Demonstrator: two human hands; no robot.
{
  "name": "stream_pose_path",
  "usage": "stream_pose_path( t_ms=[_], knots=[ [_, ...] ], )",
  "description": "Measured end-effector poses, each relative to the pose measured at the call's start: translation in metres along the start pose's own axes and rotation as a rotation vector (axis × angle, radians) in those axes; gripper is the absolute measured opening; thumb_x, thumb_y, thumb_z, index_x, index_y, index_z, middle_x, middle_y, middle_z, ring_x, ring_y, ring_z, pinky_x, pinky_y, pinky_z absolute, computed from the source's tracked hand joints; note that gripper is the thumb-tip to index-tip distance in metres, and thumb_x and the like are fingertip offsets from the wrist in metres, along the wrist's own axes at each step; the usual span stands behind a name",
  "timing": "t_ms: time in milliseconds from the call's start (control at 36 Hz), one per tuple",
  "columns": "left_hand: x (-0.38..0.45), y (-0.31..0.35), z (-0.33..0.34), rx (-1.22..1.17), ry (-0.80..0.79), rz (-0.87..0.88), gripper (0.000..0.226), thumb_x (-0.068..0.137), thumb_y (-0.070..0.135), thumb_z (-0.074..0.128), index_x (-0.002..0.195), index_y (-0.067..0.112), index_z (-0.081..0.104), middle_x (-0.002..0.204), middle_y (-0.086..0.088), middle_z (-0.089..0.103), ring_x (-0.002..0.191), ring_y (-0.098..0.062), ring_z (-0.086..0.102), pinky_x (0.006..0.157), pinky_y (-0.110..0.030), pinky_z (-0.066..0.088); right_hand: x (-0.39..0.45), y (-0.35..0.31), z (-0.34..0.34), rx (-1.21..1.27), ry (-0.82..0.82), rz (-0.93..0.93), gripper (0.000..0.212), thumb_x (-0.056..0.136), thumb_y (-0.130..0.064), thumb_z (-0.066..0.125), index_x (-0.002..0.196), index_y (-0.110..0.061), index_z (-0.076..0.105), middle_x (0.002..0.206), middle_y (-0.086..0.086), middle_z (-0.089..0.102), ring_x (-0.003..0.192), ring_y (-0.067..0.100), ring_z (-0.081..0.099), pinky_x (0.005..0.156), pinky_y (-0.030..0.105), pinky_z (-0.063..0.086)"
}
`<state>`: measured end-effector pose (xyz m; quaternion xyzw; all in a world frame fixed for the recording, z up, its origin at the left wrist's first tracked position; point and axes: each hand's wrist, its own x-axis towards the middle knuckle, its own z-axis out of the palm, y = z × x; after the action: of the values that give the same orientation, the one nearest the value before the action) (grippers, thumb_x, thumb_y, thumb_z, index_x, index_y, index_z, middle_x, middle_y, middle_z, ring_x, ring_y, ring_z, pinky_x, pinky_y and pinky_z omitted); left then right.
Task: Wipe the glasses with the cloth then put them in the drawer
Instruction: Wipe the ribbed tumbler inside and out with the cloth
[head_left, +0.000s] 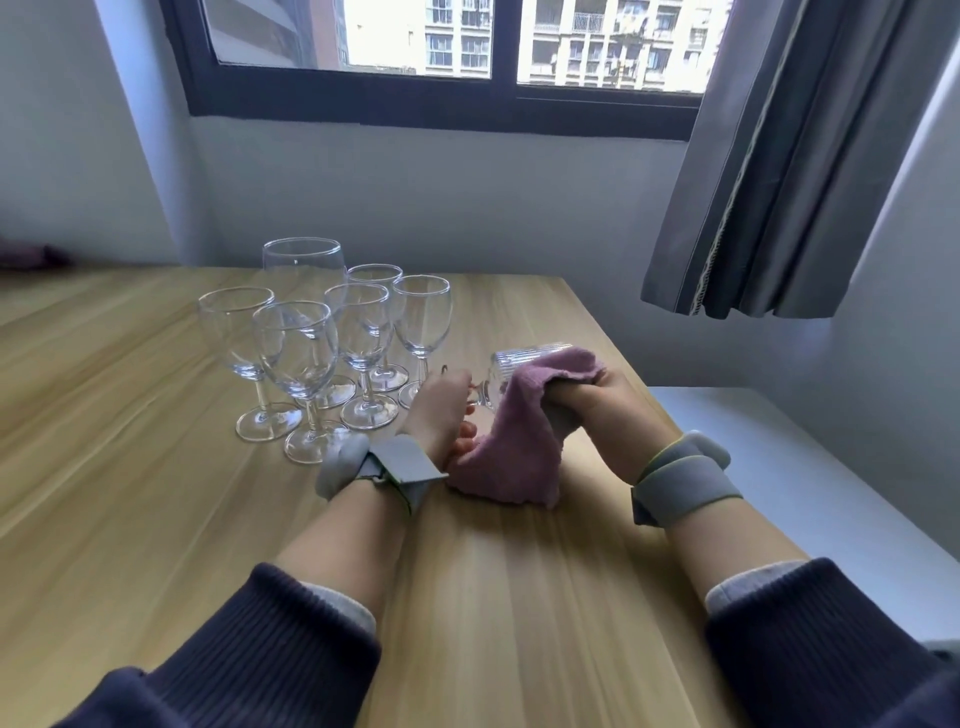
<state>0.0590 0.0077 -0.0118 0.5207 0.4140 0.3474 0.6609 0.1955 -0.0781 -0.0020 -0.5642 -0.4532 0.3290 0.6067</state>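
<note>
My left hand (440, 410) grips the stem of a wine glass (519, 364) that lies tipped on its side above the wooden table (156, 415). My right hand (608, 410) holds a pink cloth (514, 452) wrapped over the glass's bowl, with its fingers tucked into the cloth. The cloth's loose end hangs down to the tabletop between my wrists. Several more wine glasses (306, 353) stand upright in a cluster just left of and behind my left hand. No drawer is visible.
A white surface (779, 467) adjoins the table's right edge. A grey curtain (789, 182) hangs at the upper right beside a dark-framed window (441, 98). A dark purple object (31, 254) lies at the far left. Grey bands wrap both wrists.
</note>
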Motion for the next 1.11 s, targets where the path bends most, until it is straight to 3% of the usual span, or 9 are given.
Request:
stream_pose_path(
  t_ms=[139,250,361,556,722,833,1000,1056,1111],
  knots=[
    [0.001,0.002,-0.003,0.233,0.082,0.370,0.007,0.089,0.024,0.040,0.084,0.021,0.043,0.073,-0.003,0.042,0.055,-0.020,0.038,0.040,-0.021,0.032,0.004,0.005,0.003,0.071,0.014,0.085,0.022,0.088,-0.004,0.060,0.109,0.004,0.063,0.106,0.028,0.064,0.102,0.037,0.061,0.088,0.044,0.050],
    [0.001,0.001,-0.006,0.444,0.106,0.579,0.013,0.094,0.028,0.041,0.096,0.015,0.045,0.069,0.002,0.045,0.069,-0.025,0.045,0.067,-0.042,0.041,0.005,0.006,0.004,0.185,0.053,0.139,0.008,0.093,-0.004,0.052,0.091,-0.007,0.059,0.092,0.017,0.060,0.090,0.029,0.059,0.074,0.033,0.048],
    [-0.002,0.000,-0.005,0.582,0.162,0.809,0.007,0.100,0.016,0.040,0.103,0.011,0.044,0.073,0.004,0.045,0.068,-0.019,0.045,0.067,-0.030,0.035,0.007,0.003,0.004,0.265,0.076,0.207,0.010,0.095,-0.014,0.052,0.097,-0.005,0.057,0.074,0.010,0.062,0.072,0.021,0.056,0.052,0.025,0.045],
    [-0.009,0.003,-0.001,0.680,0.159,1.003,0.018,0.093,0.020,0.041,0.105,0.008,0.048,0.094,-0.002,0.048,0.075,-0.014,0.045,0.070,-0.019,0.032,0.007,0.000,0.001,0.475,0.012,0.278,0.022,0.068,-0.032,0.065,0.083,-0.018,0.056,0.061,-0.003,0.067,0.057,0.009,0.065,0.060,0.025,0.051],
    [-0.006,0.000,-0.003,0.555,0.088,0.812,0.007,0.095,0.022,0.050,0.100,0.019,0.046,0.103,-0.005,0.048,0.081,0.002,0.044,0.078,-0.019,0.035,0.003,-0.003,0.002,0.360,0.095,0.165,0.011,0.090,-0.019,0.060,0.080,-0.015,0.060,0.063,-0.001,0.068,0.071,0.017,0.061,0.058,0.027,0.048],
    [0.000,-0.002,-0.005,0.593,0.048,0.558,0.019,0.095,0.035,0.053,0.107,0.022,0.048,0.109,-0.008,0.049,0.088,-0.015,0.050,0.083,-0.033,0.041,0.002,-0.003,0.004,0.154,0.183,0.090,0.005,0.084,-0.014,0.067,0.084,-0.011,0.064,0.078,0.010,0.064,0.085,0.027,0.061,0.074,0.034,0.047],
    [-0.005,0.010,0.002,-0.050,-0.111,0.063,0.046,0.094,0.056,0.042,0.121,0.018,0.044,0.097,-0.009,0.054,0.074,-0.017,0.051,0.068,-0.032,0.041,-0.008,-0.010,0.009,0.041,0.124,-0.073,0.008,0.084,-0.002,0.065,0.091,-0.006,0.067,0.079,0.009,0.066,0.074,0.015,0.063,0.065,0.021,0.051],
    [0.000,0.007,0.001,-0.083,-0.145,-0.007,0.053,0.096,0.059,0.037,0.134,0.022,0.042,0.117,-0.013,0.056,0.087,-0.029,0.056,0.082,-0.040,0.046,-0.010,-0.012,0.011,0.016,0.110,-0.107,0.010,0.083,0.000,0.065,0.086,-0.009,0.067,0.075,0.005,0.066,0.069,0.010,0.063,0.061,0.017,0.050],
    [-0.002,0.005,0.001,-0.048,-0.108,-0.020,0.055,0.097,0.056,0.036,0.135,0.018,0.043,0.117,-0.015,0.056,0.088,-0.029,0.053,0.080,-0.038,0.042,-0.011,-0.014,0.011,-0.020,0.097,-0.140,0.013,0.082,0.001,0.067,0.083,-0.012,0.067,0.074,0.003,0.066,0.067,0.007,0.063,0.059,0.015,0.049]
  ],
)
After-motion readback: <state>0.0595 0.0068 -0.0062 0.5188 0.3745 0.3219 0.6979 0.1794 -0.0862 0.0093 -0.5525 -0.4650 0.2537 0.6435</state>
